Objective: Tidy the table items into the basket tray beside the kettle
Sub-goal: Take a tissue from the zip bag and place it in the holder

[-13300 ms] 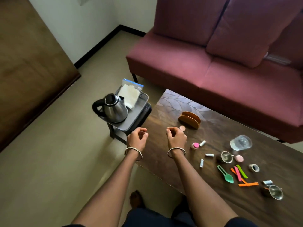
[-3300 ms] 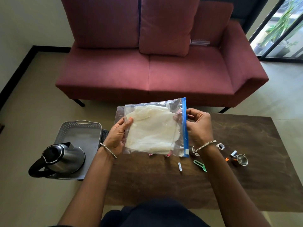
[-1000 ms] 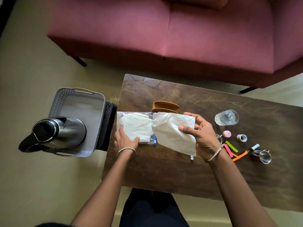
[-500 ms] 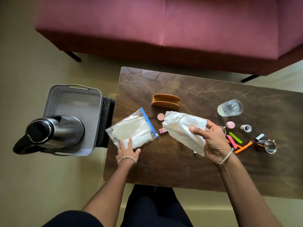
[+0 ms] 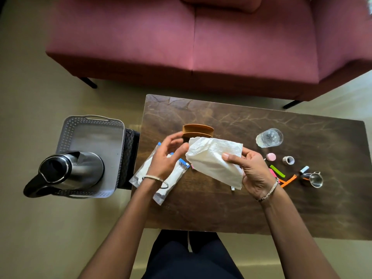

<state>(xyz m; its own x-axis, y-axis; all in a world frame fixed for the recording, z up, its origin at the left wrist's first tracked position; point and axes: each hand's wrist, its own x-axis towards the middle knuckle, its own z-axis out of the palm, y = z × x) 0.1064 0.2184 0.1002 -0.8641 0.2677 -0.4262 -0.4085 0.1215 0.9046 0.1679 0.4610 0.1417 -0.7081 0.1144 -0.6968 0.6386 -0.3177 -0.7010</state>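
Tray [image 5: 66, 133] at left holds only the kettle [image 5: 80, 170]; nothing tidied yet. Right hand [image 5: 253, 172] grips napkins [image 5: 211, 158] over the table [image 5: 221, 208]; left hand [image 5: 167, 158], loosely spread, meets their edge, grip unclear. Bag [image 5: 173, 182], clips [image 5: 277, 171] and glass [image 5: 269, 137] await.

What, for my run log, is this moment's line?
right hand: grips white napkin | left hand: at napkin edge | zip bag: on table

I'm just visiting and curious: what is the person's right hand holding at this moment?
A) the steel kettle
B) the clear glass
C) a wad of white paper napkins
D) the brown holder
C: the right hand grips the white paper napkins, while the glass stands untouched on the table and the kettle sits in the basket tray.
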